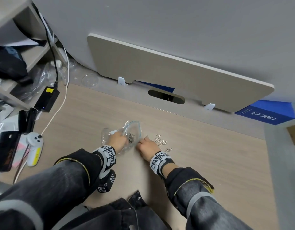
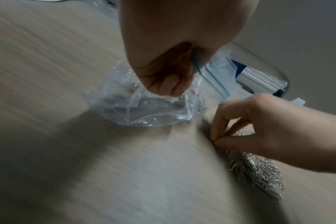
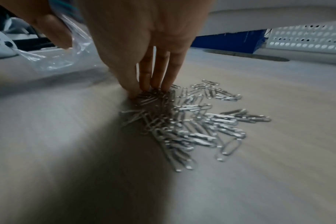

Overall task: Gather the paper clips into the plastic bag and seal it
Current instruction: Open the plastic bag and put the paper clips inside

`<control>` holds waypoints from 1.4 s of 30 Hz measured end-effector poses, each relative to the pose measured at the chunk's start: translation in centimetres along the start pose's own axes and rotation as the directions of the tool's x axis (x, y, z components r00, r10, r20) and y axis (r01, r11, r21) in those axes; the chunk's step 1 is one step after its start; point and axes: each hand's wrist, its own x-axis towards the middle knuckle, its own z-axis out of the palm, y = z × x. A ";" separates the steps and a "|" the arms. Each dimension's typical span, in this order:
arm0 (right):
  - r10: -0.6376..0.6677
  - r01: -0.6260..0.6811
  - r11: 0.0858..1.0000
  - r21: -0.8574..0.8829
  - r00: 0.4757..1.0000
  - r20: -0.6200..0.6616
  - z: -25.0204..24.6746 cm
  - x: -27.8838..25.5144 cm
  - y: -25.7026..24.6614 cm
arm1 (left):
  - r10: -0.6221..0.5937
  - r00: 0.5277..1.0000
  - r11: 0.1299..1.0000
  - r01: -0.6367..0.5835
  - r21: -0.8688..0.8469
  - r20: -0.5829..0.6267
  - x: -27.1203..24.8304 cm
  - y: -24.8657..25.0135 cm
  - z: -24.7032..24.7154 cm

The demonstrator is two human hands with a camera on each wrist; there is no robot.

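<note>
From the head view, both hands work at the middle of a pale wood-grain surface [image 1: 201,156]. The left hand [image 1: 117,140] has its grip clamped on the rim of a clear plastic bag [image 1: 126,130] with a blue zip strip, holding the mouth up and open; a dark cluster of paper clips already lies inside the bag [image 1: 131,139]. The right hand [image 1: 147,146], just right of the bag, has its fingertips down on a loose pile of silver paper clips [image 1: 161,141] at centre frame.

The left wrist view shows what the head view hides: the left fingers curl around the blue zip edge [image 2: 205,71], the crumpled bag body [image 2: 136,109] rests on the surface, and the right thumb and forefinger [image 2: 219,136] pinch together over clips at the pile's near end.

The right wrist view alone shows the pile's spread [image 3: 192,121]: many clips fan out from the fingertips [image 3: 153,84] toward lower right, a few lying apart at the far side.

At left in the head view lie a white controller [image 1: 34,145], a black power adapter [image 1: 47,98] and a white cable [image 1: 60,107]. A beige panel [image 1: 176,75] and a blue box [image 1: 266,112] stand along the far edge. Bare wood lies right of the clips and in front of the hands.
</note>
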 end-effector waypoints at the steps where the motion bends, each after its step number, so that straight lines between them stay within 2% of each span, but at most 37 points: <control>1: 0.001 -0.001 1.000 -0.010 1.000 0.003 -0.1 -0.3 0.6 | 0.000 1.000 1.000 0.000 0.010 0.009 0.0 0.0 0.1; 5: 0.027 -0.028 0.999 -0.029 1.000 -0.009 -1.0 -1.0 2.7 | 0.023 0.999 1.000 -0.023 0.013 0.044 -0.4 0.3 0.6; 9: 0.126 -0.117 0.990 0.080 0.986 -0.109 -1.5 -1.3 4.0 | 0.028 0.998 0.999 -0.029 0.013 0.052 -0.8 0.5 1.1; 12: 0.123 -0.115 0.988 0.105 0.990 -0.071 -1.0 -1.8 4.1 | 0.025 0.997 0.999 -0.027 0.030 0.070 -1.0 0.5 1.1; 17: 0.118 -0.115 0.992 0.052 0.991 -0.057 -0.4 -3.0 4.7 | 0.029 0.997 0.998 -0.033 0.052 0.077 -1.1 0.6 1.1; 22: 0.224 -0.213 0.971 0.106 0.968 -0.109 -0.9 -3.1 5.6 | 0.020 0.995 0.997 -0.026 0.067 0.093 -1.2 0.6 1.2; 24: 0.250 -0.238 0.961 0.141 0.965 -0.076 -0.8 -3.3 5.6 | 0.025 0.995 0.998 -0.030 0.059 0.092 -1.1 0.4 1.3; 30: 0.220 -0.215 0.965 0.151 0.975 -0.016 0.1 -4.5 5.0 | 0.016 0.997 0.997 -0.022 0.080 0.072 -0.5 -0.2 1.4; 33: 0.245 -0.233 0.958 0.167 0.968 -0.053 -0.5 -4.5 4.6 | 0.028 0.997 0.995 -0.034 0.090 0.067 -1.1 -0.1 1.2; 35: 0.204 -0.190 0.970 0.149 0.975 -0.088 -0.8 -4.1 4.0 | 0.024 0.997 0.995 -0.030 0.091 0.072 -1.5 0.1 1.1; 38: 0.137 -0.133 0.987 0.092 0.990 -0.040 -0.1 -4.0 2.9 | 0.042 0.996 0.995 -0.049 0.082 0.083 -1.3 0.0 1.2; 42: 0.127 -0.125 0.990 0.064 0.991 -0.038 0.6 -5.2 2.9 | 0.049 0.996 0.994 -0.056 0.095 0.077 -1.2 -0.3 0.9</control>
